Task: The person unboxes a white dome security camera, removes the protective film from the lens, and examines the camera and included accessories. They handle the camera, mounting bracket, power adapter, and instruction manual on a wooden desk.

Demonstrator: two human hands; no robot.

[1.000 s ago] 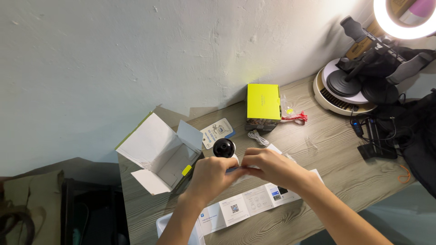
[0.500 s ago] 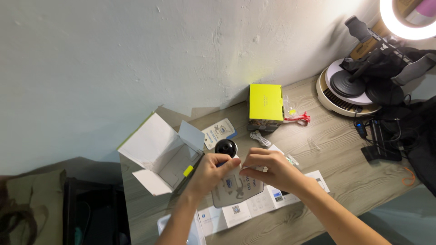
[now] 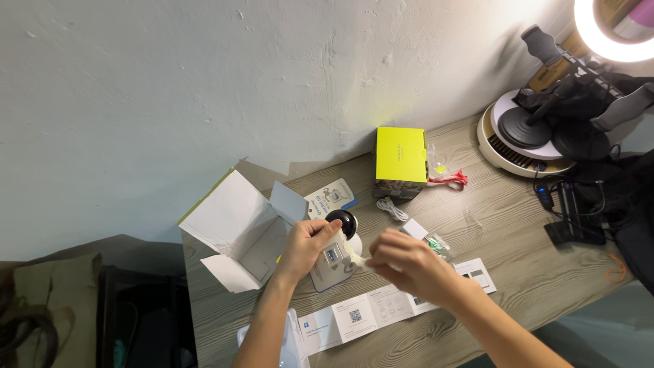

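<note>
My left hand (image 3: pixel 306 245) holds a rounded printed sheet (image 3: pixel 334 267) just in front of a small white camera with a black dome (image 3: pixel 340 221). My right hand (image 3: pixel 402 264) is to the right of the sheet and blurred. Its fingertips pinch a thin pale strip (image 3: pixel 357 257) that runs back to the sheet. A long unfolded leaflet (image 3: pixel 361 310) lies on the wooden table (image 3: pixel 518 272) under both hands.
An open white carton (image 3: pixel 235 228) lies at the left, a yellow box (image 3: pixel 400 155) by the wall, with a coiled white cable (image 3: pixel 390 208) and small plastic bags (image 3: pixel 444 176) near it. A ring light (image 3: pixel 613 37), round stands (image 3: pixel 524 133) and black cables (image 3: pixel 572 215) crowd the right.
The sheet, held flat between both hands, has swung left and upright beside the camera. My right hand has pulled away to the right, drawing the pale strip.
</note>
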